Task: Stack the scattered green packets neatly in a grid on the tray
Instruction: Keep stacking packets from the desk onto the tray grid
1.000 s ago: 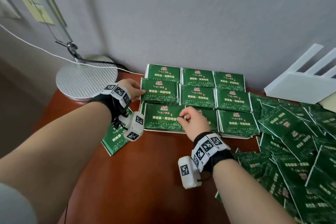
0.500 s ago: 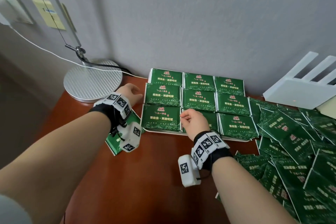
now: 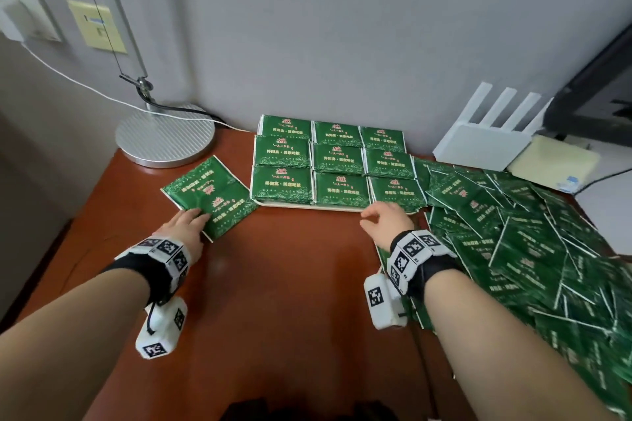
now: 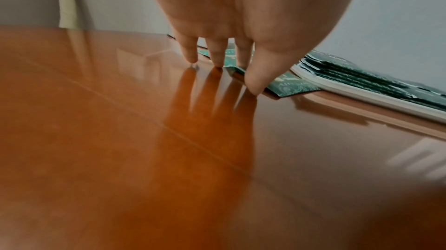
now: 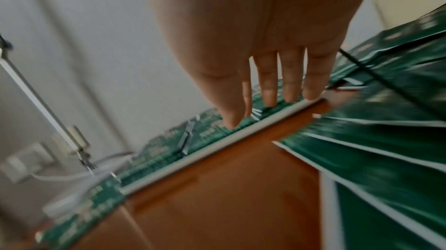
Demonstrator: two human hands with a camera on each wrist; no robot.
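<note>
Left hand presses loose packets with straight fingers; right hand hovers, seemingly relaxed and empty, near tray

A round ribbed lamp base is placed at the far left corner of the reddish-brown table, with a thin metal stem rising from it. A white router with four antennas is seen against the grey wall. Two wall sockets are mounted at the left
</note>
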